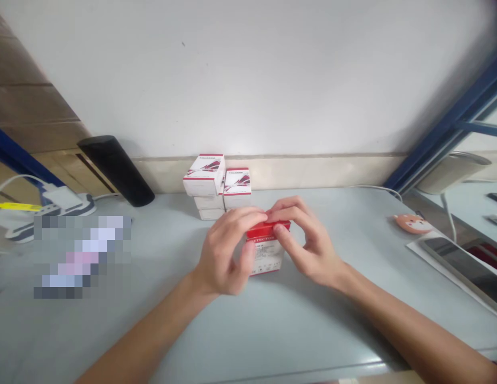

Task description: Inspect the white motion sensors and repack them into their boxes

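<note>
A small red-and-white carton [267,257] stands upright on the table, with "DETECTOR" partly readable below its red top. My left hand [228,250] curls round its left side, thumb at the front and fingers over the top edge. On the opposite side, my right hand [308,240] has its thumb against the upper front corner and its fingers across the red top. Both hands are closed on the carton and hide part of its lid and sides. Behind it, near the wall, several similar white cartons [204,184] with red trim are stacked.
A black cylinder [118,170] stands at the back left, near a white power strip [68,205] with cables. A blurred-out object [82,258] lies left on the table [232,341]. To the right are an orange animal-faced item [412,223] and a dark flat device [460,266].
</note>
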`<state>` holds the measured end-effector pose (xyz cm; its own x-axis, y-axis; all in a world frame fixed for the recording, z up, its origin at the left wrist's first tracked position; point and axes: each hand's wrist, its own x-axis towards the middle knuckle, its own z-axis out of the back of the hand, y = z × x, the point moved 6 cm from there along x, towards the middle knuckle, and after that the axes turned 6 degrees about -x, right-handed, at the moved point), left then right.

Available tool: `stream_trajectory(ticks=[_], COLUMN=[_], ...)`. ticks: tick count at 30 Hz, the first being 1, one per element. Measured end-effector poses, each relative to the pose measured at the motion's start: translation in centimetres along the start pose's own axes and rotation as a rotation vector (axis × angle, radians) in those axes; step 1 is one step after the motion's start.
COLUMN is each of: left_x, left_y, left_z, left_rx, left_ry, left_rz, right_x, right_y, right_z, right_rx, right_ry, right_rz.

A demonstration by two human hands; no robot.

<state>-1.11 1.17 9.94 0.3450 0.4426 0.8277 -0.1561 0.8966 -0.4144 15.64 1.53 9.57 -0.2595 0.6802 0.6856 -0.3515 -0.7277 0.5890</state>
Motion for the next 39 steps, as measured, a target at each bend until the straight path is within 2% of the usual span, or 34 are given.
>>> stream_trajectory(ticks=[3,8,15,20,24,33,35,37,39], left_x=[-0.1,-0.4,-0.5,-0.7,-0.7,-1.1,-1.2,-1.6,-2.2], left_y=[0.3,1.3,0.9,0.9,1.2,1.8,2.6,4.0,5.5], left_z=[-0.2,-0.3,-0.3,-0.3,-0.2,-0.5,-0.3,0.3,0.9], left_rx=[0.032,-0.041,-0.077,-0.103,-0.054,0.023,0.029,-0.005,-0.045], left_ry=[-0.019,-0.003,-0.047,0.018,0.0,-0.024,-0.082,-0.234,-0.404], left_rz=[0.018,0.085,0.131,0.027,-0.047,-0.082,-0.018,0.142,0.305], right_x=[0.2,0.3,0.2,0.0,0.0,-0.1,-0.3,-0.7,-1.3], right_y=[0.0,-0.1,0.3,0.2,-0.3,-0.9,-1.7,-3.2,-4.8], right_z=[0.0,0.2,0.1,-0.1,-0.2,-0.1,-0.6,-1.4,-2.6], right_rx=[-0.006,-0.009,0.016,0.032,0.026,-0.044,-0.041,0.02,0.147], right_ry=[0.002,-0.003,0.0,0.031,0.061,0.103,0.104,0.15,0.273], right_rz=[0.032,0.052,0.023,0.052,0.072,0.12,0.061,-0.084,-0.285])
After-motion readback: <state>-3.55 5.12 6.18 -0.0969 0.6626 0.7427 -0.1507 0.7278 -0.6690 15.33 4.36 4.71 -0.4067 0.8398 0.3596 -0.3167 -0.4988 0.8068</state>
